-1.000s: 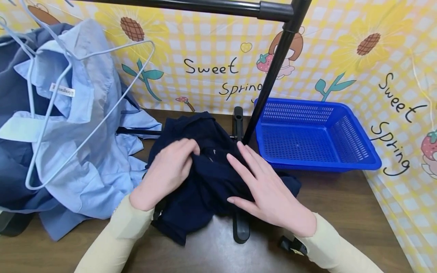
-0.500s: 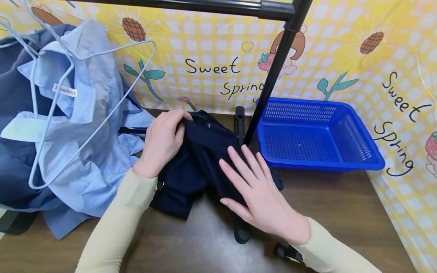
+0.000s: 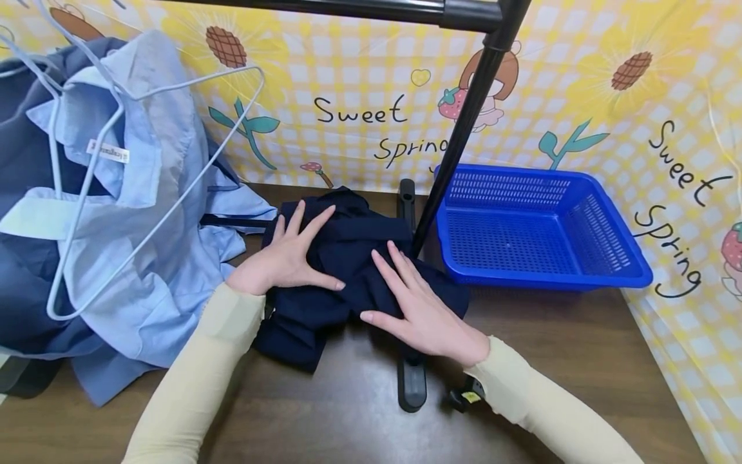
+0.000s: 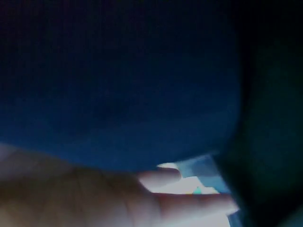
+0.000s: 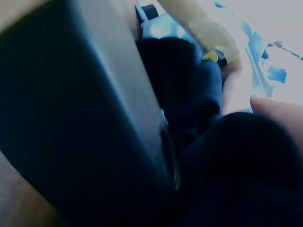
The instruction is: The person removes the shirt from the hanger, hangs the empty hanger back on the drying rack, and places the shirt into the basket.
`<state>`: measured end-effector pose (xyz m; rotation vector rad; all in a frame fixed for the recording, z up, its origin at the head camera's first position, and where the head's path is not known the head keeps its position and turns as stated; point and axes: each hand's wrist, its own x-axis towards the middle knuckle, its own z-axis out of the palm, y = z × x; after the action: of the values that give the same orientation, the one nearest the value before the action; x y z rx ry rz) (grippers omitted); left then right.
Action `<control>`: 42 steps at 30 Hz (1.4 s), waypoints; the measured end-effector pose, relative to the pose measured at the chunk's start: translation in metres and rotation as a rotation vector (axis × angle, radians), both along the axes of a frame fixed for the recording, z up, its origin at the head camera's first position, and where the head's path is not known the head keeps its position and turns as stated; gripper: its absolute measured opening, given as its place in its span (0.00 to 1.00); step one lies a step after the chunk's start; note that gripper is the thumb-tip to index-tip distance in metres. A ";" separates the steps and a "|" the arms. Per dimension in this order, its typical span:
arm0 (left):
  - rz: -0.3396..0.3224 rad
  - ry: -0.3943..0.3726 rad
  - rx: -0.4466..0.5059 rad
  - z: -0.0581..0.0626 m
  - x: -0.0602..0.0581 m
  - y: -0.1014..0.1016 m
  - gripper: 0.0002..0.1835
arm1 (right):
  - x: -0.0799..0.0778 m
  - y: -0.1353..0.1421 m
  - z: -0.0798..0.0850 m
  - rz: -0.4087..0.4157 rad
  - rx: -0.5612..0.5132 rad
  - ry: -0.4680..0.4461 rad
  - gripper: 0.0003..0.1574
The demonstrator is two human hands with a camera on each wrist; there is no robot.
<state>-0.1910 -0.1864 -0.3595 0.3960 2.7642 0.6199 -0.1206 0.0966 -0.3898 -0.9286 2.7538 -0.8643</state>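
Note:
A dark navy garment (image 3: 348, 248) lies bunched and partly folded over the foot of a black rack; its exact kind cannot be told. My left hand (image 3: 286, 254) rests on its left part with fingers spread. On the right part, my right hand (image 3: 420, 309) lies with straight fingers and the thumb pointing left. Dark cloth (image 4: 118, 94) fills most of the left wrist view, above the left hand's fingers (image 4: 189, 208). In the right wrist view the navy garment (image 5: 184, 85) bulges beside the rack's black foot (image 5: 94, 123).
A blue plastic basket (image 3: 545, 280) stands to the right, behind the rack's black post (image 3: 464, 129). Light blue shirts (image 3: 168, 258) and a pale wire hanger (image 3: 168, 219) are at the left. A patterned yellow cloth (image 3: 359, 64) covers the wall.
My left hand has let go of the garment's upper edge and spread flat on it. The cloth now lies lower and folded over. My right hand has shifted slightly left and up.

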 end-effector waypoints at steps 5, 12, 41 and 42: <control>-0.039 -0.066 0.006 -0.012 0.004 -0.002 0.80 | -0.021 -0.007 -0.006 -0.018 0.024 -0.074 0.58; -0.064 -0.088 0.068 -0.021 0.005 -0.008 0.72 | -0.043 -0.016 -0.004 0.015 0.089 -0.070 0.60; -0.080 0.388 0.237 -0.019 0.023 0.003 0.30 | -0.061 -0.017 -0.017 0.066 -0.198 0.014 0.23; -0.084 0.436 0.255 -0.015 0.024 0.005 0.30 | -0.060 -0.017 -0.015 0.056 -0.225 0.023 0.23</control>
<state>-0.1666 -0.1814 -0.3742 0.7817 3.0557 0.9698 -0.1803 0.0794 -0.4051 -1.0521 2.6750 -1.1786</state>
